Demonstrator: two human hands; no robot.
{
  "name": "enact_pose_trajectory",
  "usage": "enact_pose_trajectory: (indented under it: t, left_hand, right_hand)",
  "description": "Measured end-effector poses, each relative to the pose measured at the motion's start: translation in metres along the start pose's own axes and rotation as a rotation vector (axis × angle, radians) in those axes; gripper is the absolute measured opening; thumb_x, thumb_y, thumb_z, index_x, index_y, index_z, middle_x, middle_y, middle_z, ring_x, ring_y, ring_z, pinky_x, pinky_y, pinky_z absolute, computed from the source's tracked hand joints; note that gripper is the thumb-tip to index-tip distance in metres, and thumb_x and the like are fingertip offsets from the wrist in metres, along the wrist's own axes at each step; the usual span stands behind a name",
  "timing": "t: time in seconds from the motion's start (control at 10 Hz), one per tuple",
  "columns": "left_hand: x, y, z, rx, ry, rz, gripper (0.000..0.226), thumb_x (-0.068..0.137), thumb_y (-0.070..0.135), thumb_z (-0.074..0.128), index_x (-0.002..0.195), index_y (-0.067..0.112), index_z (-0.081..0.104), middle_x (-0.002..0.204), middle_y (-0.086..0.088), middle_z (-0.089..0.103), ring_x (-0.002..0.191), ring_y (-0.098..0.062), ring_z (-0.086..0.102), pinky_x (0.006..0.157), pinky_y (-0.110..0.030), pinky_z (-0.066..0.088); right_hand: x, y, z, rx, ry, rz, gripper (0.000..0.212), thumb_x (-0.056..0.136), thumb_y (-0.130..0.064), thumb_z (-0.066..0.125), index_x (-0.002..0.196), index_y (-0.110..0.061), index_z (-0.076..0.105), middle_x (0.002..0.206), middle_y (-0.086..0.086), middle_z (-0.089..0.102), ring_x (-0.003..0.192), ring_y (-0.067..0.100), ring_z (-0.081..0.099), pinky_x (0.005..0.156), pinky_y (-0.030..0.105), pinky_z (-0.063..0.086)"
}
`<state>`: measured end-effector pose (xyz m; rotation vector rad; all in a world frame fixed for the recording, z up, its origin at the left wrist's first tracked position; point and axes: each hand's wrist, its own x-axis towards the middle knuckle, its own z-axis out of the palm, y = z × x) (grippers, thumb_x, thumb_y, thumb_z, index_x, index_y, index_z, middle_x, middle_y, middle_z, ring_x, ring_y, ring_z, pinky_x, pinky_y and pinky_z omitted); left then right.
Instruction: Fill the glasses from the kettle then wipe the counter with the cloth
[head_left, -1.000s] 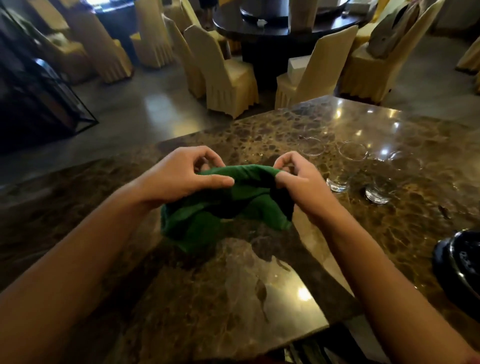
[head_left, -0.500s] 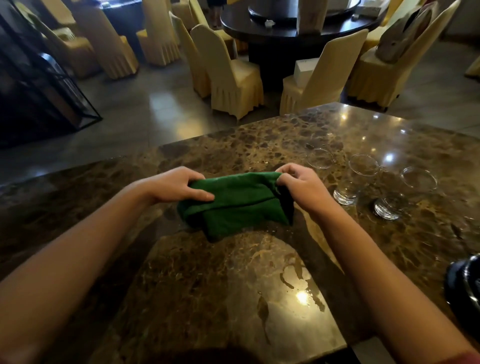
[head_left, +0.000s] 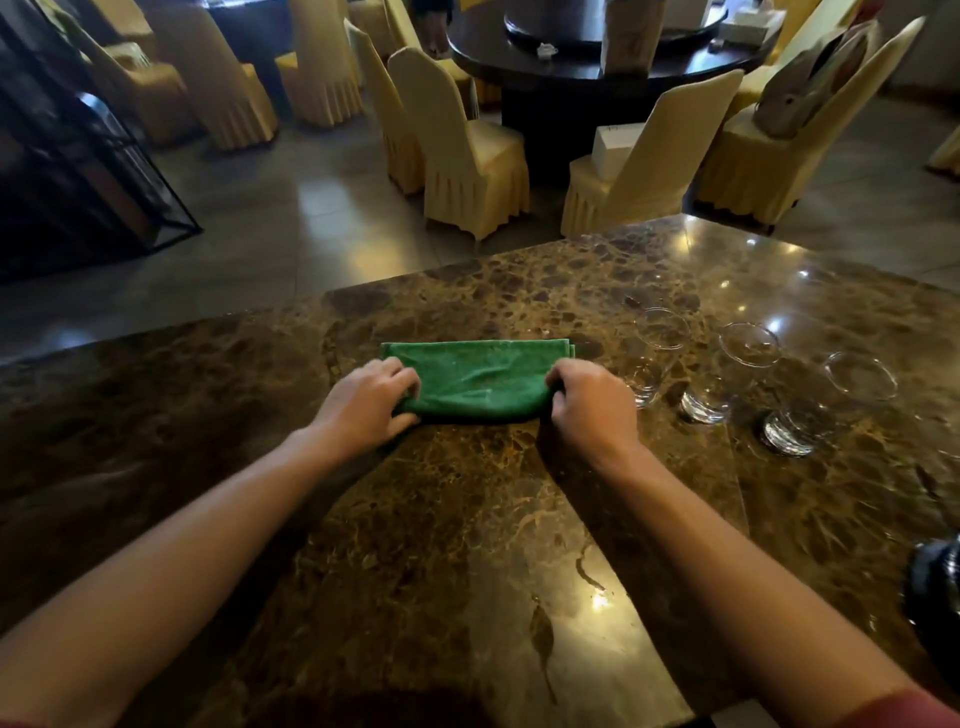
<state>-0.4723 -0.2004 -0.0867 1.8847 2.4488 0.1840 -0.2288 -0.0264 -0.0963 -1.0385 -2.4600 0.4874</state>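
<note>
The cloth (head_left: 475, 382) is plain green. The counter (head_left: 467, 519) is dark brown stone with lighter brown and gold blotches and thin pale veins, and it is shiny with white light spots. The three glasses (head_left: 748, 374) are clear. The chairs (head_left: 462, 150) have pale yellow covers with pleated skirts. The table (head_left: 597, 57) behind them is very dark brown, almost black. The floor (head_left: 291, 218) is grey. A sleeve (head_left: 904, 712) at the bottom right is dark red.

I see a dim dining room: cream-covered chairs (head_left: 470, 156) ring a dark round table (head_left: 597, 57) on a grey tiled floor (head_left: 291, 218).
</note>
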Motion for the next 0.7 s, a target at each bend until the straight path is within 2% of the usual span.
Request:
enact_pose_trajectory:
  t: [0.2,0.3,0.4,0.5,0.6,0.7]
  left_hand:
    - [-0.027,-0.012,0.009,-0.114,-0.017,0.003,0.026,0.085,0.026,0.072,0.109,0.025,0.061,0.098,0.009,0.056,0.09,-0.012,0.054,0.07,-0.028,0.047]
    - [-0.029,-0.007,0.008,-0.015,0.093,0.034,0.019,0.079,0.014,0.07,0.093,0.019,0.058,0.088,0.001,0.057,0.079,-0.022,0.056,0.066,-0.038,0.051]
    - [-0.026,-0.004,0.008,0.09,0.223,0.061,0.014,0.079,0.009,0.07,0.088,0.013,0.061,0.086,-0.007,0.058,0.077,-0.028,0.055,0.067,-0.041,0.048]
    - [-0.028,-0.004,0.014,0.064,0.218,0.079,0.011,0.081,0.009,0.071,0.085,0.014,0.062,0.086,-0.005,0.058,0.077,-0.024,0.054,0.067,-0.037,0.047]
    - [-0.048,-0.011,0.025,0.004,0.173,0.132,0.01,0.083,0.012,0.071,0.085,0.017,0.062,0.09,0.0,0.056,0.079,-0.016,0.051,0.069,-0.033,0.05]
    - [-0.055,-0.016,0.019,-0.116,0.187,0.141,0.004,0.082,0.021,0.062,0.081,0.02,0.058,0.091,0.002,0.056,0.082,-0.014,0.049,0.073,-0.037,0.053]
  right_hand:
    - [-0.024,0.013,0.012,-0.005,0.014,0.033,0.026,0.082,-0.006,0.063,0.1,-0.018,0.076,0.104,0.001,0.077,0.098,0.023,0.071,0.077,0.033,0.054]
    - [-0.026,0.011,0.009,0.02,0.058,0.062,0.028,0.085,-0.007,0.063,0.105,-0.02,0.076,0.109,-0.001,0.078,0.1,0.023,0.071,0.081,0.035,0.055]
    - [-0.026,0.012,0.011,0.031,0.094,0.061,0.028,0.088,-0.009,0.062,0.109,-0.02,0.075,0.111,0.0,0.077,0.102,0.023,0.07,0.084,0.04,0.058]
    - [-0.031,0.014,0.011,-0.034,0.103,0.034,0.024,0.086,-0.006,0.065,0.104,-0.019,0.076,0.108,0.001,0.075,0.103,0.025,0.067,0.087,0.038,0.055]
    - [-0.041,0.019,0.014,-0.091,0.035,0.014,0.023,0.087,-0.01,0.068,0.105,-0.019,0.077,0.11,0.001,0.074,0.105,0.027,0.065,0.094,0.041,0.052]
    - [-0.035,0.013,0.007,-0.156,-0.076,0.042,0.028,0.089,-0.027,0.067,0.115,-0.019,0.073,0.121,0.005,0.069,0.116,0.029,0.06,0.1,0.042,0.049]
